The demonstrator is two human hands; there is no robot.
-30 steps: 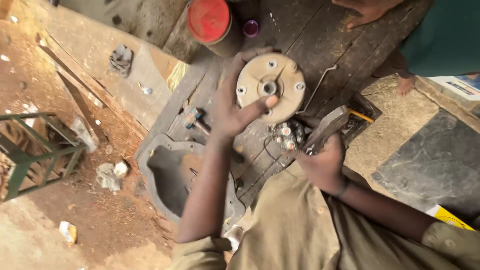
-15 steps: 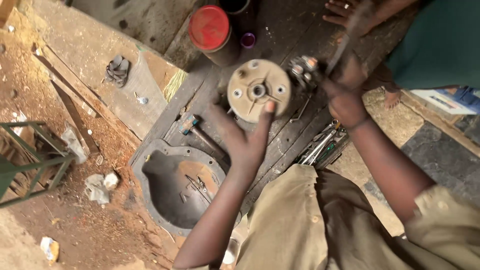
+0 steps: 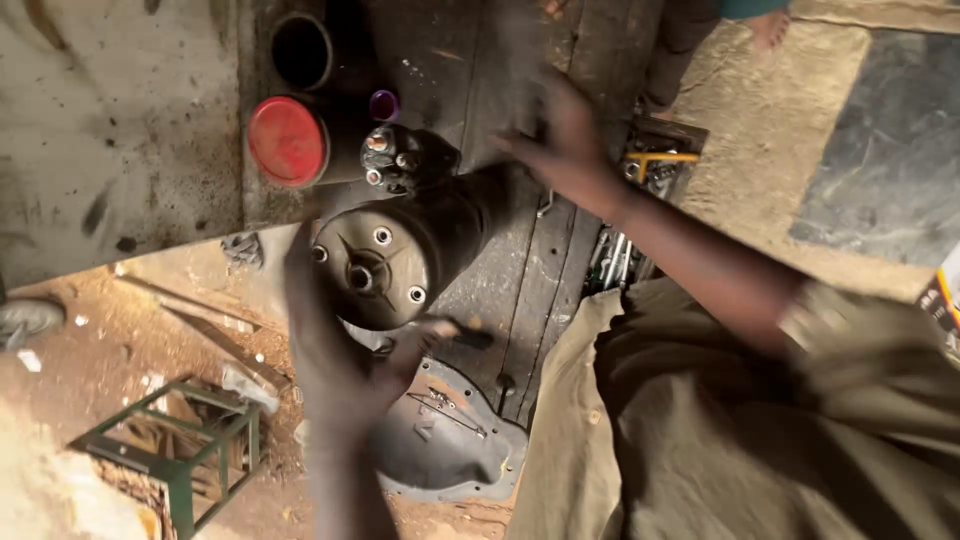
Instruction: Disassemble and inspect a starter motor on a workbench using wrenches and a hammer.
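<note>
Seen from the head camera, a dark cylindrical metal motor housing with a round, bolted end plate (image 3: 385, 262) lies on a worn plank workbench (image 3: 520, 300), its end plate overhanging the bench's near edge. The blurred left hand (image 3: 335, 370) hangs just below that plate, fingers spread, whether touching cannot be told. The right hand (image 3: 560, 135) hovers at the housing's far end, fingers loosely open, gripping nothing visible. A red round lid (image 3: 288, 140) and a black open tube (image 3: 301, 50) crowd the far side. A grey cast cover (image 3: 450, 450) and a green metal stool frame (image 3: 190, 450) sit below, beside open dirt floor.
</note>
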